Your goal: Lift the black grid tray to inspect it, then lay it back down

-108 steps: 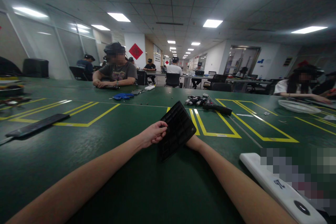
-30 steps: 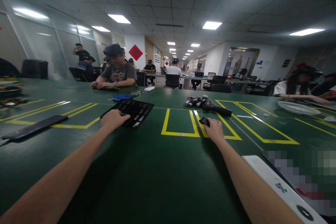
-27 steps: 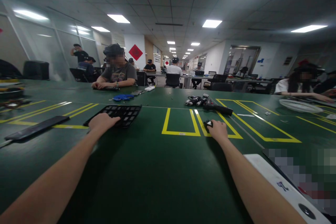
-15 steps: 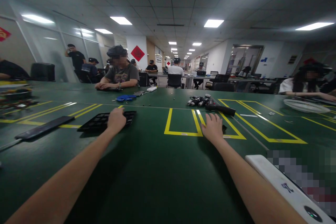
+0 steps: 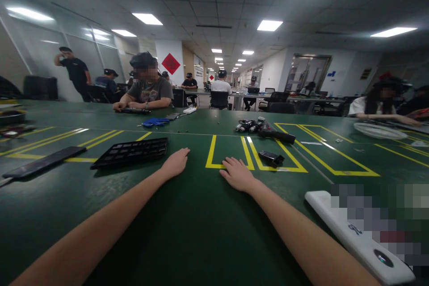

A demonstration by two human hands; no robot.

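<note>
Left of the unladen left hand lies the black gridded tray; right of the spread, empty right hand, a small black device!

Black gridded tray just left of left fingers; small black device right of right fingers, both on green table.

Left of the black tray, a black bar leaves only a narrow gap. Just right of the tray, the left hand stands in the way, its forearm barring the near side. Beyond the tray, a strip of bare table runs before the blue glove. Farther right of it, a lane opens before the right hand and small black device.
</note>
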